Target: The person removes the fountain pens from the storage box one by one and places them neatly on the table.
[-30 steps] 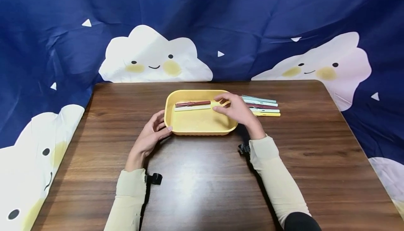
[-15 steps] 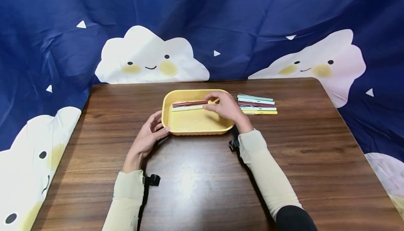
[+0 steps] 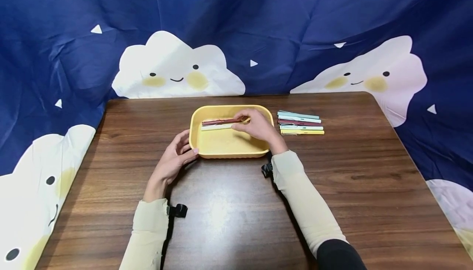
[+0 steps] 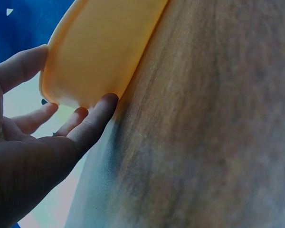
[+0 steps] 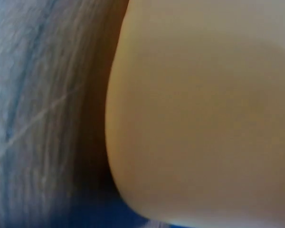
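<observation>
A shallow yellow tray [image 3: 229, 143] stands on the table. My left hand [image 3: 172, 158] grips its near left corner; in the left wrist view, the left hand's fingertips touch the tray's end wall [image 4: 99, 52]. Inside, dark red pens [image 3: 218, 121] and a white pen [image 3: 216, 127] lie side by side along the tray. My right hand [image 3: 256, 125] reaches in over their right ends, thumb and forefinger apart and curved on either side of them. The fingers hide those ends, so any touch is unclear. Only the tray's blurred yellow surface [image 5: 194, 118] fills much of the right wrist view.
Right of the tray, several pens lie in a row on the brown wooden table [image 3: 351, 179], among them a light blue pen [image 3: 299, 114] and a yellow pen [image 3: 304, 132]. A blue curtain [image 3: 273, 15] with cloud prints hangs behind the table.
My right hand has moved left over the tray, from beside the pens' right ends to above them. The left hand stays on the corner, and the pens keep their places. The view shifts slightly.
</observation>
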A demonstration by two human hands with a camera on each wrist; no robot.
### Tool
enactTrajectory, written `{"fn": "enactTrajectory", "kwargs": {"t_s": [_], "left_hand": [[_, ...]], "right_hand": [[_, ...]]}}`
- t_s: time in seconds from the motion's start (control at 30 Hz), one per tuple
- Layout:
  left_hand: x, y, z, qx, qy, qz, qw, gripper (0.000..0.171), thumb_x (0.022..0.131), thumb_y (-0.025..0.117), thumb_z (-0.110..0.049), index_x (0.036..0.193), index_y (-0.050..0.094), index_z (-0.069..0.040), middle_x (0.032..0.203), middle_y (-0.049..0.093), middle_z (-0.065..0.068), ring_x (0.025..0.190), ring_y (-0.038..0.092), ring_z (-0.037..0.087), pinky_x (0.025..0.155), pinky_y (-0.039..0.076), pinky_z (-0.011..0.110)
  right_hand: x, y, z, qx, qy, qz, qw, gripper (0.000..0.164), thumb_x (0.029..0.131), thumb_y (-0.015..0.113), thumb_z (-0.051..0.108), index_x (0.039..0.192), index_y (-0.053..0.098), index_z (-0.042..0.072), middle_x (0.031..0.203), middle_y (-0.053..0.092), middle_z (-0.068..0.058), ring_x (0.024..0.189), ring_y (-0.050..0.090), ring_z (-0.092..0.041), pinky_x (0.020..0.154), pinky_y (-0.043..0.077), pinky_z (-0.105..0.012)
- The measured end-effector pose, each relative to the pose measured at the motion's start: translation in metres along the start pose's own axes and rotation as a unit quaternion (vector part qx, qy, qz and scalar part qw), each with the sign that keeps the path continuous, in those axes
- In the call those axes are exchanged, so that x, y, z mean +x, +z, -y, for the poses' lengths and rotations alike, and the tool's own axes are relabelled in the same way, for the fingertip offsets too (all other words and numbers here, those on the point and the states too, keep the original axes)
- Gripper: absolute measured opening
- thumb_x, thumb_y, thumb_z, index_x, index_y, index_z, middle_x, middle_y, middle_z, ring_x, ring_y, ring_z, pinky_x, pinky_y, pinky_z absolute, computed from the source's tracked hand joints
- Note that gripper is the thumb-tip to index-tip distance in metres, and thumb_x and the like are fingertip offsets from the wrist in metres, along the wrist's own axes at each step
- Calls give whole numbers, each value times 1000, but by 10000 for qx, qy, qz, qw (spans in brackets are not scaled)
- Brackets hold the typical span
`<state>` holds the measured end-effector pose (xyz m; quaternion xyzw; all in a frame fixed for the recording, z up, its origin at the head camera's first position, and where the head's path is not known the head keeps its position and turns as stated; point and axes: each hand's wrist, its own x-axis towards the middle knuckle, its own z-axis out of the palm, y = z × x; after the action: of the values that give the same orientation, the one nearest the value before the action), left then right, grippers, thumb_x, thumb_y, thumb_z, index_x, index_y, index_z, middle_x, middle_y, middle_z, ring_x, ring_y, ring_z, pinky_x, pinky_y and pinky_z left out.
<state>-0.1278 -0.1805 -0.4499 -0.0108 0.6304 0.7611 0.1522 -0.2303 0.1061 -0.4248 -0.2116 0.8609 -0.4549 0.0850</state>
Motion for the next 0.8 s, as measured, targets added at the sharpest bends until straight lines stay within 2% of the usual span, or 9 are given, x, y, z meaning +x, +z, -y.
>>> {"fn": "enactTrajectory", "kwargs": {"t_s": [0.37, 0.63, 0.8], "left_hand": [[1, 2, 0, -1, -24, -22, 10000, 76, 95, 62, 9, 159, 23, -4, 154, 34, 24, 135, 42, 36, 95, 55, 33], [1, 1, 0, -34, -64, -53, 10000, 77, 95, 62, 9, 159, 22, -5, 154, 33, 24, 135, 42, 36, 95, 55, 31], [1, 1, 0, -84, -33, -15, 10000, 76, 95, 61, 10, 159, 23, -5, 155, 33, 24, 135, 42, 36, 95, 55, 32]], "right_hand": [[15, 10, 2, -432, 149, 147, 9988, 26, 89, 81, 22, 107, 75, 5, 100, 72, -5, 95, 63, -21, 88, 51, -33], [18, 14, -2, -774, 336, 540, 9950, 41, 88, 82, 25, 122, 72, 4, 117, 72, -8, 110, 63, -24, 100, 48, -36], [19, 15, -3, -913, 421, 669, 9927, 42, 87, 82, 23, 124, 72, 5, 117, 72, -8, 111, 63, -23, 102, 47, -36]]}}
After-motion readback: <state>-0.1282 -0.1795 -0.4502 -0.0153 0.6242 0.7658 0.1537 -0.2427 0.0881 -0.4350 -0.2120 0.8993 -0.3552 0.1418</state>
